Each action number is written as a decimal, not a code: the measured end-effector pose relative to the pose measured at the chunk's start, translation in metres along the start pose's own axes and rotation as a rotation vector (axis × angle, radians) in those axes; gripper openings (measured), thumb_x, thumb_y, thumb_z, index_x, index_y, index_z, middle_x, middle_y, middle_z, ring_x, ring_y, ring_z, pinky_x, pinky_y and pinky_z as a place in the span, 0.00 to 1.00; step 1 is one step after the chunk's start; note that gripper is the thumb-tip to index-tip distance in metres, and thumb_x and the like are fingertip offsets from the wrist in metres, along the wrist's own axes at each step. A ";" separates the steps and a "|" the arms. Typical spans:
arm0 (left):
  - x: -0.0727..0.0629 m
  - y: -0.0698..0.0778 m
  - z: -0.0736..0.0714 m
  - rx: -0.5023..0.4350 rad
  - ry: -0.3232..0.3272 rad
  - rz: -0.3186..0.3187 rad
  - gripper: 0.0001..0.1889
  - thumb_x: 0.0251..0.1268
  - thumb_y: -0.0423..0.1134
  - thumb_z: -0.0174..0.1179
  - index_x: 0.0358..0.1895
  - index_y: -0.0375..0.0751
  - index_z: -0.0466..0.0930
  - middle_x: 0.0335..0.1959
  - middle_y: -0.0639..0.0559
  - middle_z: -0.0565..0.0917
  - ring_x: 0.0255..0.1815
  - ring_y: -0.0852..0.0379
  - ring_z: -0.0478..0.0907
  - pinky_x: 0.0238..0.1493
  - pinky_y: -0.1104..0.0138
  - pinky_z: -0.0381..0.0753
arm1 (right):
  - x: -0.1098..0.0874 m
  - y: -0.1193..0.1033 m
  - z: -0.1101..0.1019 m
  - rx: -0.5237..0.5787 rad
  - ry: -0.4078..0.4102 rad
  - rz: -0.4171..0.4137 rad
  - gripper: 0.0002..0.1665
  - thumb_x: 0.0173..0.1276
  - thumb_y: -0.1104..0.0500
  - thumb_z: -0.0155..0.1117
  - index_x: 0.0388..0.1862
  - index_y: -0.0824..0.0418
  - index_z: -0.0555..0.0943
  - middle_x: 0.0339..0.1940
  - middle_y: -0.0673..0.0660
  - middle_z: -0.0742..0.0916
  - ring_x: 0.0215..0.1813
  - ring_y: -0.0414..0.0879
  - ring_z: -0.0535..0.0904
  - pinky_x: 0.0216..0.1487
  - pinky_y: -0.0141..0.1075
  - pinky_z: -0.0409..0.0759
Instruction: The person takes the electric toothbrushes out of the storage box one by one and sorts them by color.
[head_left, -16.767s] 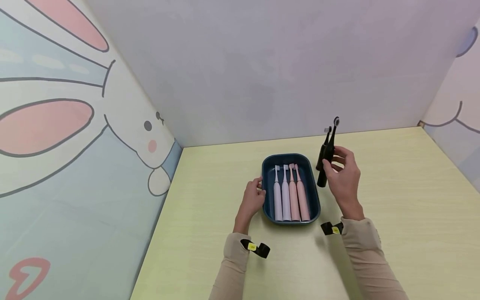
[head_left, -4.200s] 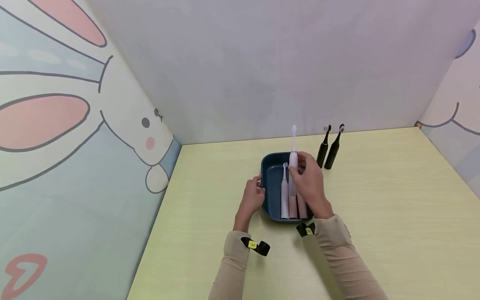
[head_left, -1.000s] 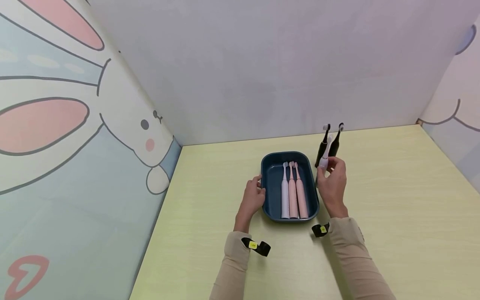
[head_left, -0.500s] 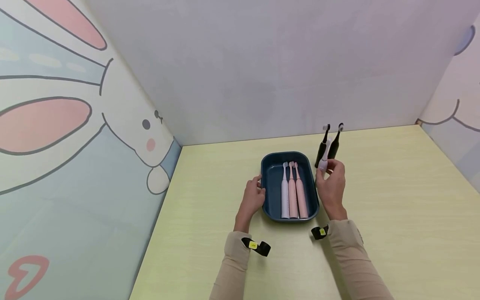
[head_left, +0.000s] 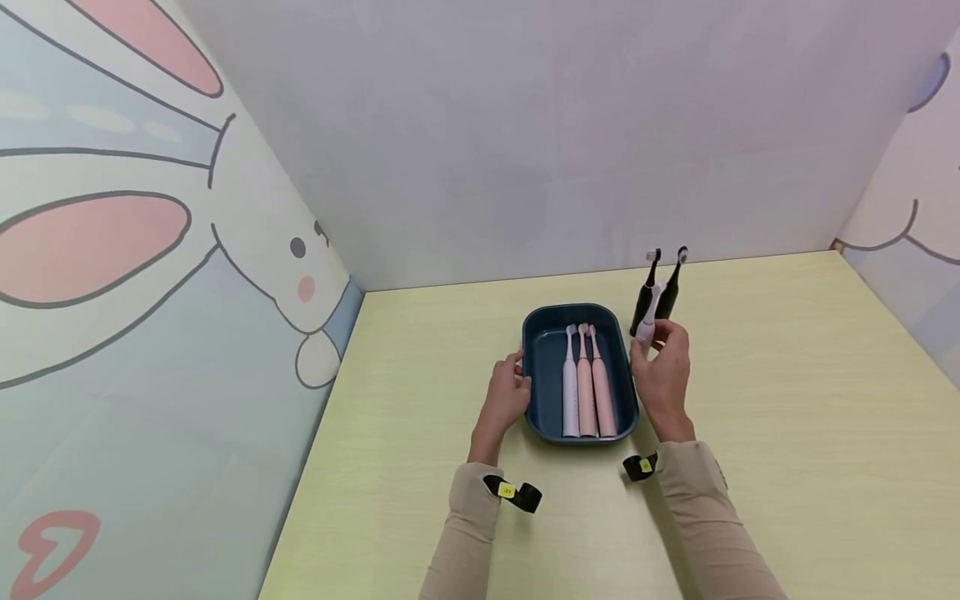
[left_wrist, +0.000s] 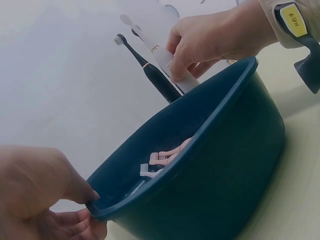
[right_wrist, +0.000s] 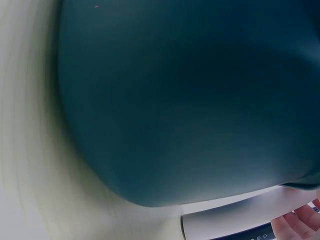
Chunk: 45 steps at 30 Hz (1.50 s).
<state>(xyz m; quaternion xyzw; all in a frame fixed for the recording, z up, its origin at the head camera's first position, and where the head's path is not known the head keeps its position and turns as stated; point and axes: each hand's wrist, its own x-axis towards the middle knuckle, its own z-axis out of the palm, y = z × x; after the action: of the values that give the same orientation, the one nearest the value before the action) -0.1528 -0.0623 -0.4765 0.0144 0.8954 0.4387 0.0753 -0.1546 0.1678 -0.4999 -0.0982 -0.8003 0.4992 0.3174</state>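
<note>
The right hand [head_left: 663,367] pinches a pale lavender toothbrush [head_left: 647,327] between thumb and fingers, its brush head rising above the fingertips. Just beyond those fingers stand two black toothbrushes [head_left: 643,300]. The left hand [head_left: 508,396] has its thumb and fingers closed over the near rim of a blue basin [head_left: 545,392]; between the two hands, inside it, lie a second lavender toothbrush [head_left: 570,398] and two pink toothbrushes [head_left: 603,398]

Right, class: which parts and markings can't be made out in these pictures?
Head: rightmost black toothbrush, base hidden by the right hand.
Head: left arm's yellow label, writing too small.
Left wrist: pink toothbrushes, handles mostly hidden by the tray.
Right wrist: dark handle, cut off by the bottom edge.
</note>
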 end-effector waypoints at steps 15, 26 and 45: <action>0.002 0.000 0.004 -0.004 0.003 -0.004 0.25 0.70 0.32 0.50 0.70 0.39 0.63 0.47 0.44 0.71 0.38 0.56 0.72 0.39 0.67 0.74 | 0.000 0.003 0.003 -0.010 -0.011 -0.020 0.24 0.62 0.69 0.63 0.55 0.72 0.68 0.50 0.70 0.75 0.52 0.60 0.75 0.55 0.53 0.75; 0.005 0.001 0.006 0.011 0.008 -0.010 0.25 0.70 0.32 0.50 0.70 0.39 0.63 0.46 0.44 0.71 0.38 0.55 0.72 0.40 0.65 0.74 | 0.000 0.007 0.001 -0.014 -0.026 -0.024 0.27 0.61 0.68 0.65 0.57 0.72 0.68 0.51 0.70 0.75 0.53 0.60 0.74 0.56 0.53 0.74; 0.006 0.000 0.005 0.006 0.003 -0.006 0.25 0.70 0.32 0.50 0.70 0.39 0.62 0.47 0.43 0.71 0.39 0.55 0.73 0.41 0.64 0.75 | -0.013 -0.013 -0.030 0.073 0.018 0.062 0.32 0.59 0.64 0.68 0.60 0.70 0.67 0.52 0.64 0.77 0.53 0.49 0.73 0.55 0.24 0.72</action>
<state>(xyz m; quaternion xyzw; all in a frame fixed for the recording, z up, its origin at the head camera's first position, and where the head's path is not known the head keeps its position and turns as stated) -0.1577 -0.0576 -0.4807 0.0112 0.8968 0.4358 0.0755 -0.1240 0.1772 -0.4849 -0.1158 -0.7752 0.5367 0.3124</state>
